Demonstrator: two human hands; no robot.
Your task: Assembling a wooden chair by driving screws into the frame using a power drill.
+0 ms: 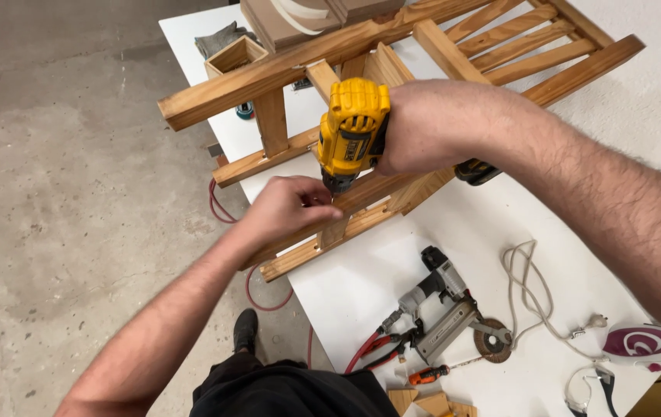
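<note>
Left hand (288,207) nearest, fingers pinched at the drill (352,133) tip, apparently steadying a screw or bit against a chair (361,58) rail. Right hand (431,123) clamped on the drill. Chair lies on the tabletop (454,255). Step in hand: driving; needs square alignment

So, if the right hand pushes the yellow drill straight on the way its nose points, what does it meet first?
The right hand aims the yellow drill down at the wooden frame, beside the left hand's fingertips. It would probably meet that slat first, though depth is unclear.
</note>
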